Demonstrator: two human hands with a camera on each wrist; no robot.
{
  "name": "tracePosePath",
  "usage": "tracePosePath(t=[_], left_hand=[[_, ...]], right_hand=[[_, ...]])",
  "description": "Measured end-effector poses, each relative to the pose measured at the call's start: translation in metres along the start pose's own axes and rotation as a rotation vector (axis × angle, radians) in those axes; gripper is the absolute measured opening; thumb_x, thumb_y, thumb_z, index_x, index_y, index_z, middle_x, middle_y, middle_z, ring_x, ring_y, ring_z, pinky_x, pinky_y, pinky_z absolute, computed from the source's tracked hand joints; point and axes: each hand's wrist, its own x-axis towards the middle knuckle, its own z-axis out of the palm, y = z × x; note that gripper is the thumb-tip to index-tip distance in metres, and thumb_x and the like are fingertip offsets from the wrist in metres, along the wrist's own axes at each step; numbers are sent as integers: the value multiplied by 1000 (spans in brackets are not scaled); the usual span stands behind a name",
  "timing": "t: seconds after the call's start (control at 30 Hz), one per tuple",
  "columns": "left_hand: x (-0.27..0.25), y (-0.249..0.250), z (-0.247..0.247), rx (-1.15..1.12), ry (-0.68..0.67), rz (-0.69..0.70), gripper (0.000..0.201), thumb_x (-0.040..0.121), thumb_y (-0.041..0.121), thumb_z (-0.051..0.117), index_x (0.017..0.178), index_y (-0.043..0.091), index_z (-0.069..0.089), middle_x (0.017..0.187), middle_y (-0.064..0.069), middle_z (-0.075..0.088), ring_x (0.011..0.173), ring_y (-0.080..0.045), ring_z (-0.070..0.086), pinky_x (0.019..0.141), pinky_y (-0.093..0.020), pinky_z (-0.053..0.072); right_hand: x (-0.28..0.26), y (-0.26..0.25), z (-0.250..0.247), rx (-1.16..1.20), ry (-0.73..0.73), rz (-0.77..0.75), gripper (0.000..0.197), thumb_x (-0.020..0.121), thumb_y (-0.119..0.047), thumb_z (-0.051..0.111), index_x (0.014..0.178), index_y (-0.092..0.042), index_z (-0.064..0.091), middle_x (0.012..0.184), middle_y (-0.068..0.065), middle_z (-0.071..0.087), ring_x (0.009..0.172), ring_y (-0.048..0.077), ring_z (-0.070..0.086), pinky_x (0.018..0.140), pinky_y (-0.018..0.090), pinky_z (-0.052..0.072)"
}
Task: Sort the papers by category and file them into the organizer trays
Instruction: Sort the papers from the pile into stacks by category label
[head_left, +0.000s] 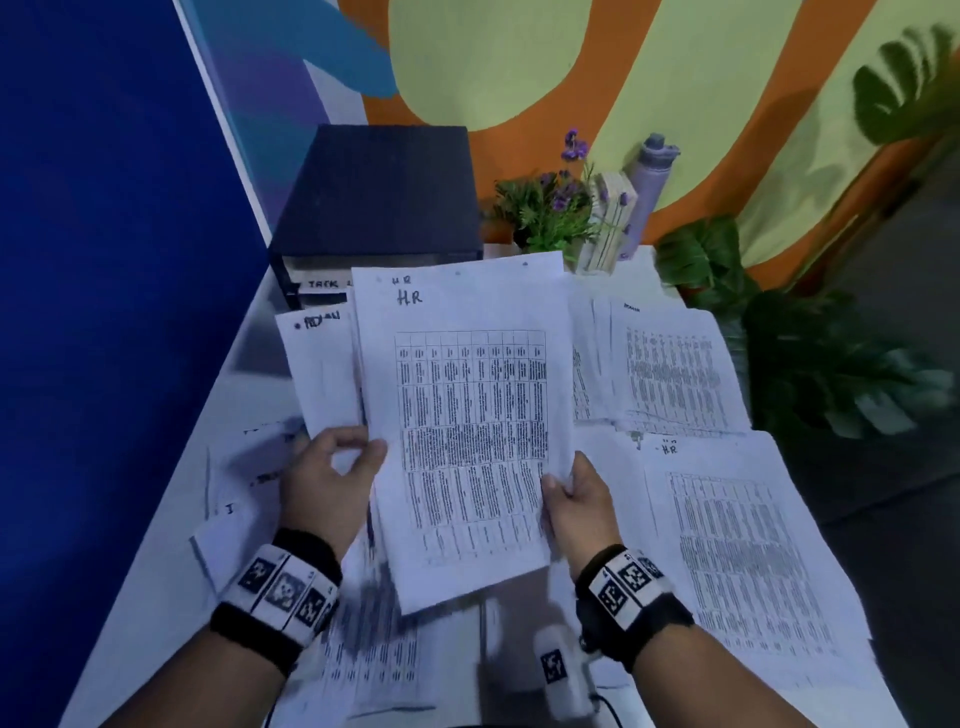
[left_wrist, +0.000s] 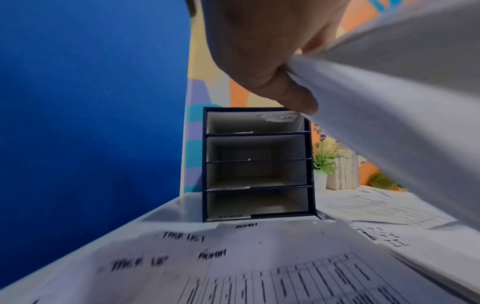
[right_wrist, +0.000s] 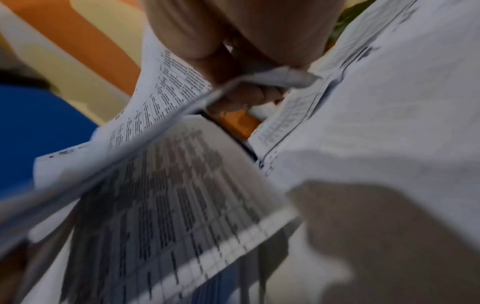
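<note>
With the HR-marked sheet (head_left: 462, 415) pinched at its lower right edge by the right hand (head_left: 576, 504) and a fanned stack (head_left: 322, 364) gripped by the left hand (head_left: 327, 478), loose sheets could slip from that stack, short of the organizer trays (left_wrist: 257, 164) ahead.

Organizer (head_left: 374, 192): rear of table (head_left: 156, 587).
Held sheet (head_left: 462, 415): in front of organizer.
Plant (head_left: 545, 208): right of organizer.
Bottle (head_left: 647, 192): right of organizer, beyond plant.

Dim, bluish light all round. The head view bends at its edges; both wrist views smear with blur, and a soft shadow falls across the papers (right_wrist: 389, 236).
</note>
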Motion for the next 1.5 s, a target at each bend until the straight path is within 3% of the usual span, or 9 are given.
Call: tracePosePath(t=[0.2,0.33,0.57,0.73,0.83,0.97,1.1,1.33,1.5], left_hand=[[-8,34,33,76,-51,181,30,87,4,66,107,27,63,114,7,56,107,-6,51,93,-13,35],[-16,57,49,48,-148,216,69,90,9,64,143,42,35,137,27,32,124,4,33,103,-16,27],[-25,72,83,-140,-295,146,99,87,5,68,134,71,10,151,17,37,136,0,36,111,-29,33],[-27,66,106,-190,-339,58,89,84,7,71,144,51,22,111,32,57,92,21,57,72,-2,46],[-28,64,115,-152,-392,38,86,84,14,73,144,51,24,111,36,53,93,17,57,77,-10,46],[-27,63,129,-125,-410,14,83,86,14,71,144,51,24,105,30,59,88,16,60,78,-13,47],[-19,63,142,-179,-403,6,81,90,12,65,145,52,20,118,17,64,105,1,63,89,-24,50],[-8,53,170,-104,-308,-76,88,95,2,52,148,50,0,157,3,28,142,-16,30,116,-45,28],[-13,43,194,-132,-426,-134,75,96,0,49,151,39,14,149,4,36,120,-4,50,102,-32,43]], right_hand=[[24,-5,-70,35,183,-12,8,91,-19,53,91,-26,49,70,-4,47,60,15,46,50,21,40],[32,1,-129,129,372,83,29,95,-2,45,108,-26,54,72,-7,46,55,11,43,50,21,40],[15,56,-233,132,742,296,30,79,-7,44,95,-26,62,70,4,54,49,17,51,47,19,43],[-1,66,-270,-484,659,413,32,77,-11,51,106,-20,61,102,15,65,83,31,63,80,41,53],[4,50,-260,-822,676,367,51,85,-21,59,135,-23,48,136,15,44,120,37,44,100,50,37],[24,25,-215,-395,343,81,50,84,-25,67,132,-18,54,137,7,47,125,25,44,106,37,34],[30,3,-160,53,-153,248,46,87,-49,58,128,-32,50,131,-10,53,119,12,49,111,37,32],[54,-6,-130,-136,-91,161,39,90,-4,51,119,-30,47,99,2,63,78,18,61,71,34,53],[98,-14,-173,-230,261,3,48,90,2,42,123,-31,51,87,0,58,73,25,61,59,29,49]])
